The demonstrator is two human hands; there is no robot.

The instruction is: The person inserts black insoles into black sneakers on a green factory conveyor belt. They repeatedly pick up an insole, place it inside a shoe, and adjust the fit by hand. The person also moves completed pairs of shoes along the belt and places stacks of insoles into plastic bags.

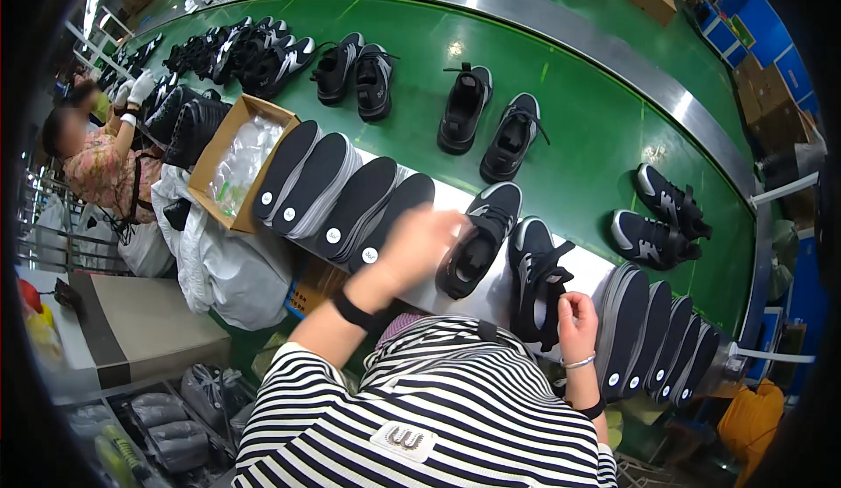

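Blurred by motion, my left hand is between a stack of black insoles and a black sneaker with a grey toe. Whether it holds anything cannot be made out. My right hand has its fingers curled in, beside the heel of a second black sneaker; whatever lies inside the fingers is hidden. Both sneakers rest on a white board, toes pointing away from me. More insole stacks stand to the left, each with a round white sticker at the heel.
Further insole stacks stand at the right. Sneaker pairs sit on the green table, including one pair at the right. A cardboard box with clear plastic is on the left. Another person in white gloves works at far left.
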